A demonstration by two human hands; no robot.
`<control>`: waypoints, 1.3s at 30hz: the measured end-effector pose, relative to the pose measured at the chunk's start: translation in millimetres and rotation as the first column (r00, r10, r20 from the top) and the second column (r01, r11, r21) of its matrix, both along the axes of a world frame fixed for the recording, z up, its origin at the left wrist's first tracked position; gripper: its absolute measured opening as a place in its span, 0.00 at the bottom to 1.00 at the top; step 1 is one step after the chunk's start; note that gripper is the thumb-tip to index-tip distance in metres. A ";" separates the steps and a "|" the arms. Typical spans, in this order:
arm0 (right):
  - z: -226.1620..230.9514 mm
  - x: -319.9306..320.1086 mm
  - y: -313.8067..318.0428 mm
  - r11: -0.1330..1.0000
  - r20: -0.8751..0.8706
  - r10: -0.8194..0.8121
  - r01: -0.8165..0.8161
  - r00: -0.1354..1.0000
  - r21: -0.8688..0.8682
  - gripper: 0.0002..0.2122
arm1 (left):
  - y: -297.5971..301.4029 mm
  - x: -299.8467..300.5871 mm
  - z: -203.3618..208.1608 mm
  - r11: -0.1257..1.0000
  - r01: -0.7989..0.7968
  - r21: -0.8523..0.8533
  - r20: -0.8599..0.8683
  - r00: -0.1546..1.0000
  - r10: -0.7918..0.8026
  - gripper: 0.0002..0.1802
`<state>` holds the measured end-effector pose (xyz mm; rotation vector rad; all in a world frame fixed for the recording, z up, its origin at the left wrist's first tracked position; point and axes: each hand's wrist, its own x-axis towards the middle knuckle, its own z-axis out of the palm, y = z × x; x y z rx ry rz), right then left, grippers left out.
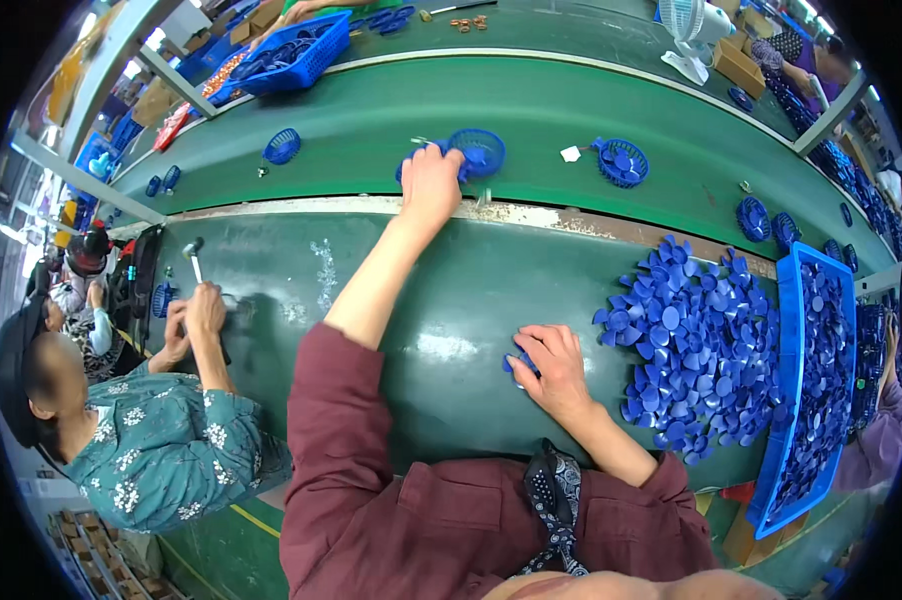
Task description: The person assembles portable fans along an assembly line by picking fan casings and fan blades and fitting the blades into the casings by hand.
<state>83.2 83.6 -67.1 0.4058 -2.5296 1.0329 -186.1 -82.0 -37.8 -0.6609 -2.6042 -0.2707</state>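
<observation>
Stretched out over the green conveyor belt, my left hand [433, 182] has its fingers closed on a small blue fan, partly hidden beneath them. Against that hand, on its right, is a round blue fan cage [479, 152]. On the worktable in front of me, my right hand [554, 372] is curled around a blue fan blade piece [511, 362], which shows at the thumb and fingertips. To the right of this hand spreads a big loose pile of blue fan blades [686, 345].
A long blue tray [786, 400] full of blades stands at the table's right edge. More caged fans [623, 163] lie along the belt [371, 110]. At left a co-worker [166, 450] handles a fan part. Beyond the belt sits a blue basket [296, 60].
</observation>
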 end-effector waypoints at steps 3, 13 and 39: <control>1.5 2.9 -0.5 1.000 -0.011 -0.011 0.011 1.000 0.007 0.15 | -10.8 64.0 33.0 0.996 0.093 -0.015 -0.042 0.995 -0.094 0.14; 29.0 30.4 8.2 0.953 0.065 0.009 -0.028 0.998 0.303 0.13 | -64.6 191.3 46.6 0.944 0.195 -0.265 0.342 0.935 -0.097 0.15; 61.9 62.8 54.9 0.916 0.456 0.135 -0.287 0.880 0.281 0.17 | 7.4 172.5 30.3 0.670 -0.295 0.681 0.622 0.716 -0.317 0.13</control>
